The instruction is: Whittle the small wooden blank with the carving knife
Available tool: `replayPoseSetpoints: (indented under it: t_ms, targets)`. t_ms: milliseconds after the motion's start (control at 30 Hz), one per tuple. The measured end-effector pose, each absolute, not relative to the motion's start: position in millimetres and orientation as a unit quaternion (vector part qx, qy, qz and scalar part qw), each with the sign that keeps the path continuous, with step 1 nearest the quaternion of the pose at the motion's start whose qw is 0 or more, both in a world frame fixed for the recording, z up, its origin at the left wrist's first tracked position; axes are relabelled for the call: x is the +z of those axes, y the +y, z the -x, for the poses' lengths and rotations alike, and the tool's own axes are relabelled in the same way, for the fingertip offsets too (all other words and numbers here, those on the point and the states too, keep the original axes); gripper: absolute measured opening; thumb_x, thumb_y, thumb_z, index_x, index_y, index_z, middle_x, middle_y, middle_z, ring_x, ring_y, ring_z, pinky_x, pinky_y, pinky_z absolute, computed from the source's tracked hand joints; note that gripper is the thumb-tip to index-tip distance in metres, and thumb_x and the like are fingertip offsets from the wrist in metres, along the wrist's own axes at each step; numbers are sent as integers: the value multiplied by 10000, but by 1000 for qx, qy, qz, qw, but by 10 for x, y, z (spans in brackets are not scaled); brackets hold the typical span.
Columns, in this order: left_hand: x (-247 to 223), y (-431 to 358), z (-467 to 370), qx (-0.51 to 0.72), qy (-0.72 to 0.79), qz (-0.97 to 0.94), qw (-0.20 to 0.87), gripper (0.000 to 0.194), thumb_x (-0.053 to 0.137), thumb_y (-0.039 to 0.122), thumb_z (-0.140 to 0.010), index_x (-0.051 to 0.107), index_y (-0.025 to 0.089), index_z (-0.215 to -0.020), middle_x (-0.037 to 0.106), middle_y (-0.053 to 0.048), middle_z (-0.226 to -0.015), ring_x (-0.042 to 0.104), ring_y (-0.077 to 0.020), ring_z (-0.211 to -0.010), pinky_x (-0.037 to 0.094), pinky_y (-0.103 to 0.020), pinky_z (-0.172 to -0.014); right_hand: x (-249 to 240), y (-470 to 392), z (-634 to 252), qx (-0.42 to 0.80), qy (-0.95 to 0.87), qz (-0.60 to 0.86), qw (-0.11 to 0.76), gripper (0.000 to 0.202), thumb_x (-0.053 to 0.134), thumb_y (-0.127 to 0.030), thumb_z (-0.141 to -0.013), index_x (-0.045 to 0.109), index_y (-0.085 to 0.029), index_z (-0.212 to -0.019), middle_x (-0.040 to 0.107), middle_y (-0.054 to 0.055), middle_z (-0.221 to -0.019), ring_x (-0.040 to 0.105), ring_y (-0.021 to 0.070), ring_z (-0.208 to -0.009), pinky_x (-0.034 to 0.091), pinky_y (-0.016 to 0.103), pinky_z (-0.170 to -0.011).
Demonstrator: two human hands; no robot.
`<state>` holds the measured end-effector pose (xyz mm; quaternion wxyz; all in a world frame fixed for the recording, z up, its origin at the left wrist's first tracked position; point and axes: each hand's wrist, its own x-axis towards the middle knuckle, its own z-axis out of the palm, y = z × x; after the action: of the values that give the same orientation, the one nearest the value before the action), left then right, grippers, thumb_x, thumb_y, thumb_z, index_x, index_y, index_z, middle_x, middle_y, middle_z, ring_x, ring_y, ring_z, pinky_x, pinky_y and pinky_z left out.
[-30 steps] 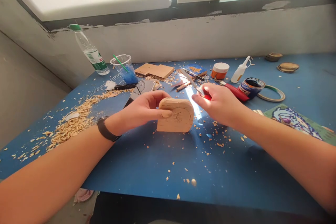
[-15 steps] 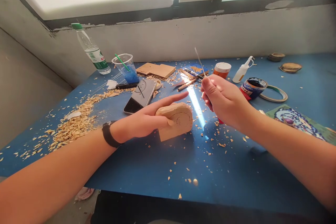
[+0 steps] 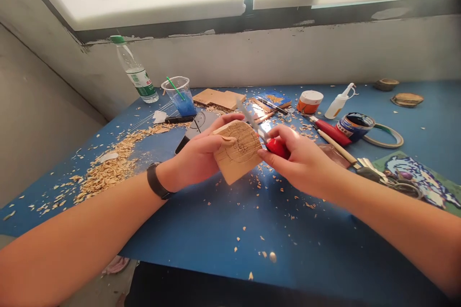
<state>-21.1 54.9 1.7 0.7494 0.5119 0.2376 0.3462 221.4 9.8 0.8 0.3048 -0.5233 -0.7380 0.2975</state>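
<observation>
My left hand [image 3: 196, 158] is closed around a pale wooden block [image 3: 239, 151] with a rounded top, its thumb on the front face. Pencil lines, a curved outline with small marks inside, show on that face. In my right hand [image 3: 298, 156] is a carving knife with a red handle [image 3: 277, 147]. The blade [image 3: 250, 117] points up and to the left, along the block's upper right edge. My right thumb lies close to the block's right side. Whether the blade touches the wood I cannot tell.
Wood shavings [image 3: 97, 168] heap on the left of the blue table [image 3: 201, 235]. Behind the block are a phone [image 3: 196, 127], a plastic cup [image 3: 183, 100] and a water bottle [image 3: 139, 74]. On the right lie a red-handled tool [image 3: 331, 132], a paint jar [image 3: 355, 124], a tape roll [image 3: 387, 136] and a glue bottle [image 3: 338, 100].
My right hand has come down and left, bringing the knife from upright above the table to the block's edge. The block has tilted, turning its pencilled face more towards me.
</observation>
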Motion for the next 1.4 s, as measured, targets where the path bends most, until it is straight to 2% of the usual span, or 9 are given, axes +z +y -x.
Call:
replayPoseSetpoints:
  t_ms: [133, 267, 367, 567, 700, 867, 1000, 1133, 1400]
  targets:
    - [11, 501, 205, 318, 203, -511, 772, 477, 737, 284, -939, 505, 397, -1339, 623, -43, -1414, 720, -297, -1123, 643, -504, -892, -2, 59, -2198, 195, -800, 499, 271, 100, 560, -350, -1011, 536, -253, -1014, 623, -23, -743, 499, 163, -631, 321, 319, -584]
    - [-48, 449, 160, 327, 188, -515, 770, 645, 881, 306, -819, 493, 385, -1328, 540, -62, -1534, 697, -281, -1153, 625, -410, -883, 34, -21, -2164, 154, -828, 483, 239, 120, 529, -347, -1019, 550, -234, -987, 685, 31, -889, 531, 176, -697, 320, 327, -614]
    - [-95, 386, 99, 328, 176, -529, 763, 648, 920, 435, -784, 507, 349, -1276, 505, -64, -1570, 685, -264, -1162, 598, -374, -905, 52, -84, -2133, 116, -850, 465, 220, 208, 506, -418, -1048, 579, -223, -1051, 689, 39, -913, 546, 188, -702, 305, 331, -622]
    - [-144, 296, 92, 330, 191, -644, 663, 451, 669, 530, -1002, 518, 349, -1387, 559, -74, -1462, 569, -293, -1360, 550, -387, -1029, 45, -147, -2108, 52, -862, 462, 201, 216, 497, -414, -1042, 578, -220, -991, 670, 48, -857, 528, 199, -664, 249, 330, -594]
    - [-94, 296, 174, 290, 205, -717, 599, 527, 545, 578, -1057, 488, 310, -1508, 491, -109, -1547, 500, -316, -1429, 488, -415, -1140, 27, -145, -2097, 61, -869, 449, 200, 156, 506, -344, -1012, 575, -218, -950, 679, 57, -860, 556, 208, -694, 279, 331, -610]
    - [-43, 331, 238, 252, 219, -701, 630, 665, 579, 656, -999, 515, 263, -1532, 520, -137, -1592, 500, -391, -1455, 500, -473, -1131, 43, -158, -2081, 70, -862, 478, 156, 186, 500, -374, -996, 563, -225, -904, 694, 71, -860, 571, 218, -707, 260, 327, -610]
    - [-76, 374, 241, 267, 224, -696, 628, 749, 565, 757, -952, 558, 280, -1529, 582, -122, -1542, 572, -396, -1371, 534, -464, -1064, 55, -169, -2082, 60, -860, 482, 159, 233, 477, -397, -1029, 562, -224, -898, 689, 64, -856, 566, 204, -714, 250, 320, -617]
    - [-118, 409, 205, 279, 222, -697, 622, 696, 554, 712, -959, 589, 247, -1475, 672, -125, -1383, 660, -351, -1202, 580, -428, -945, 47, -176, -2056, 67, -857, 490, 145, 198, 470, -345, -1023, 575, -217, -915, 689, 58, -866, 548, 196, -706, 248, 320, -611]
    - [-75, 355, 114, 309, 249, -731, 555, 630, 522, 660, -974, 659, 162, -1334, 677, -171, -1383, 667, -375, -1214, 585, -467, -972, -39, -137, -2029, 55, -844, 512, 151, 249, 547, -419, -986, 597, -227, -836, 575, 5, -711, 404, 167, -633, 211, 316, -609]
